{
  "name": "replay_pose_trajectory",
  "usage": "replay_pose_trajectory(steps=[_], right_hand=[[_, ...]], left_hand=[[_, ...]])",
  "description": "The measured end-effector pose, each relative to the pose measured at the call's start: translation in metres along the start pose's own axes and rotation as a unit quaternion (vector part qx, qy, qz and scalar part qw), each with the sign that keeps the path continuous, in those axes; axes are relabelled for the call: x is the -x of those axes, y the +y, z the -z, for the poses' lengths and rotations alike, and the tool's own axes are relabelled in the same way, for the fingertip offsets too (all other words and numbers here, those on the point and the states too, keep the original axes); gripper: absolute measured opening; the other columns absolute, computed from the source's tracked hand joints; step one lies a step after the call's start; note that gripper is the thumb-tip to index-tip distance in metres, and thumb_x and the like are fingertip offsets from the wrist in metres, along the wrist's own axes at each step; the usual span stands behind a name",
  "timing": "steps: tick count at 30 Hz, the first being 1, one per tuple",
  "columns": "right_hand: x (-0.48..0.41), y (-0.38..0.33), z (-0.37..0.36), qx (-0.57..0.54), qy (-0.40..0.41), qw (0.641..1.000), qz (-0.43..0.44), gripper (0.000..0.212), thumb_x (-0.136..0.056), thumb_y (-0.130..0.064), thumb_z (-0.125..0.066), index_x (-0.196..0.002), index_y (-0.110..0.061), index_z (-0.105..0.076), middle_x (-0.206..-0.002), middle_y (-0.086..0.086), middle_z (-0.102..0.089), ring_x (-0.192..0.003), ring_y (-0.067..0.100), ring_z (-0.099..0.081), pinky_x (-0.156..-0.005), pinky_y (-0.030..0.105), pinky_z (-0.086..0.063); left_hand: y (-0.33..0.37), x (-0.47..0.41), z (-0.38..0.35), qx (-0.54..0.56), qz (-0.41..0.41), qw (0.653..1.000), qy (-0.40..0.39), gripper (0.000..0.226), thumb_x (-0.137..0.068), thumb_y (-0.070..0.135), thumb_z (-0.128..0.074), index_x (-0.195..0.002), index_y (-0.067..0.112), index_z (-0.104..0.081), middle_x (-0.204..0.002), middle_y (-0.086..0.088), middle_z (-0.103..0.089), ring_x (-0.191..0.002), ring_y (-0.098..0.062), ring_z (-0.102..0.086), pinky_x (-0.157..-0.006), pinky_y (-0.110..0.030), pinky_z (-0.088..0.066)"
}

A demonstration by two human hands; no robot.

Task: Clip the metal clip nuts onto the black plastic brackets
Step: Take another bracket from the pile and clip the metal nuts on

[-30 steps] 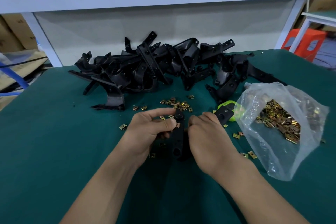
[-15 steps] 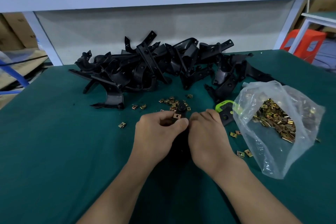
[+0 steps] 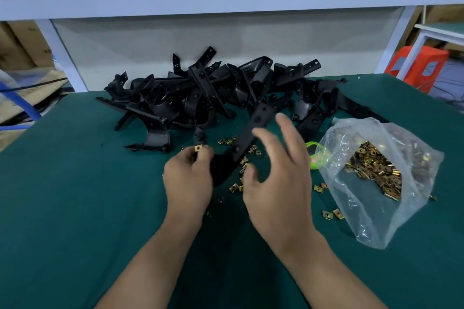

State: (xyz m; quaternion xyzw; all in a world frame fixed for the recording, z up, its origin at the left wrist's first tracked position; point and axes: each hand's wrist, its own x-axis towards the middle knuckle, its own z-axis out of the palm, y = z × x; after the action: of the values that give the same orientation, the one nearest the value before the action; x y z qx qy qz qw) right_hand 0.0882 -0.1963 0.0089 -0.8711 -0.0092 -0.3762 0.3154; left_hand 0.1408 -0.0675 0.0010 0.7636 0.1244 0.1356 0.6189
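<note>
My left hand grips a black plastic bracket at its bend. A gold clip nut sits on the bracket's short end at my fingertips. The bracket's long arm slants up to the right. My right hand hovers beside that arm with its fingers spread and holds nothing. Loose clip nuts lie on the green table under and around both hands.
A pile of black brackets fills the back of the table. A clear plastic bag of clip nuts lies open at the right, with a green object beside it. An orange stool stands beyond the table's right corner.
The bracket has swung so that its long arm points up and right. My right hand has let go and spread its fingers. My left hand has shifted left, still holding the bracket.
</note>
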Motion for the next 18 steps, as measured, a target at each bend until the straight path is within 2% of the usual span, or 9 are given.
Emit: replay_pose_trajectory(steps=[3,5,8,10,11,12,14,16,18], right_hand=[[-0.001,0.002,-0.004,-0.114,-0.007,0.981,-0.158,0.065,-0.089,-0.034,-0.074,-0.147,-0.026,-0.047,-0.151,-0.008,-0.045,-0.135,0.009,-0.048,-0.106,0.016,-0.041],[-0.003,0.005,-0.006,-0.194,-0.040,0.943,-0.269,0.062,-0.083,-0.048,-0.073,-0.139,-0.030,-0.054,-0.125,-0.015,-0.066,-0.111,0.003,-0.063,-0.089,0.019,-0.050],[-0.008,0.008,-0.010,-0.348,-0.017,0.875,-0.336,0.025,-0.086,-0.032,-0.075,-0.108,-0.027,-0.065,-0.091,-0.009,-0.077,-0.085,0.007,-0.073,-0.071,0.021,-0.055],[-0.013,0.010,-0.011,-0.422,0.030,0.822,-0.381,0.006,-0.094,-0.016,-0.069,-0.096,-0.021,-0.070,-0.085,0.002,-0.078,-0.081,0.014,-0.075,-0.067,0.022,-0.055],[-0.014,0.012,-0.011,-0.432,0.049,0.806,-0.402,0.011,-0.096,-0.013,-0.066,-0.088,-0.020,-0.071,-0.082,0.004,-0.078,-0.078,0.016,-0.074,-0.067,0.025,-0.055],[-0.016,0.014,-0.010,-0.436,0.064,0.794,-0.418,0.014,-0.097,-0.015,-0.066,-0.084,-0.020,-0.070,-0.079,0.003,-0.077,-0.076,0.016,-0.072,-0.069,0.029,-0.054],[-0.018,0.020,-0.007,-0.441,0.076,0.779,-0.439,0.013,-0.097,-0.020,-0.068,-0.084,-0.022,-0.068,-0.073,-0.001,-0.074,-0.071,0.012,-0.068,-0.071,0.034,-0.052],[-0.020,0.025,-0.005,-0.445,0.072,0.771,-0.450,0.012,-0.095,-0.024,-0.071,-0.084,-0.020,-0.066,-0.068,-0.002,-0.070,-0.064,0.009,-0.065,-0.064,0.033,-0.050],[-0.021,0.028,-0.005,-0.437,0.065,0.771,-0.458,0.015,-0.092,-0.026,-0.074,-0.083,-0.016,-0.066,-0.065,-0.001,-0.067,-0.058,0.011,-0.062,-0.058,0.031,-0.048]], left_hand=[[0.004,0.001,0.001,0.123,0.118,0.984,-0.049,0.021,-0.087,0.026,-0.068,-0.076,0.008,-0.071,-0.064,0.000,-0.066,-0.059,-0.015,-0.060,-0.055,-0.030,-0.049],[0.005,0.005,0.000,0.142,0.118,0.972,-0.142,0.020,-0.089,0.024,-0.071,-0.077,0.009,-0.075,-0.067,-0.001,-0.069,-0.060,-0.015,-0.063,-0.053,-0.026,-0.051],[0.006,0.014,-0.004,0.165,0.086,0.938,-0.292,0.022,-0.090,0.031,-0.075,-0.089,0.011,-0.081,-0.083,-0.009,-0.078,-0.073,-0.018,-0.072,-0.064,-0.028,-0.057],[0.005,0.014,-0.006,0.155,0.051,0.941,-0.297,0.032,-0.093,0.041,-0.069,-0.087,0.013,-0.083,-0.083,-0.008,-0.078,-0.073,-0.018,-0.073,-0.065,-0.028,-0.057],[0.004,0.012,-0.005,0.143,0.039,0.952,-0.269,0.034,-0.097,0.040,-0.064,-0.084,0.016,-0.083,-0.080,-0.006,-0.078,-0.071,-0.018,-0.073,-0.063,-0.027,-0.057],[0.002,0.007,-0.004,0.119,0.024,0.965,-0.232,0.033,-0.101,0.036,-0.062,-0.081,0.019,-0.083,-0.078,-0.003,-0.078,-0.070,-0.017,-0.073,-0.062,-0.026,-0.058],[-0.004,-0.003,0.003,-0.022,-0.039,0.985,-0.169,0.023,-0.098,0.027,-0.066,-0.083,0.031,-0.083,-0.076,0.011,-0.077,-0.068,-0.006,-0.071,-0.064,-0.018,-0.057],[-0.008,-0.007,0.012,-0.168,-0.090,0.964,-0.188,0.013,-0.090,0.029,-0.075,-0.092,0.040,-0.081,-0.076,0.024,-0.073,-0.071,0.005,-0.066,-0.059,-0.006,-0.048],[-0.009,-0.006,0.012,-0.239,-0.105,0.932,-0.250,0.019,-0.083,0.035,-0.081,-0.101,0.043,-0.079,-0.086,0.025,-0.071,-0.077,0.008,-0.064,-0.062,-0.003,-0.045]])
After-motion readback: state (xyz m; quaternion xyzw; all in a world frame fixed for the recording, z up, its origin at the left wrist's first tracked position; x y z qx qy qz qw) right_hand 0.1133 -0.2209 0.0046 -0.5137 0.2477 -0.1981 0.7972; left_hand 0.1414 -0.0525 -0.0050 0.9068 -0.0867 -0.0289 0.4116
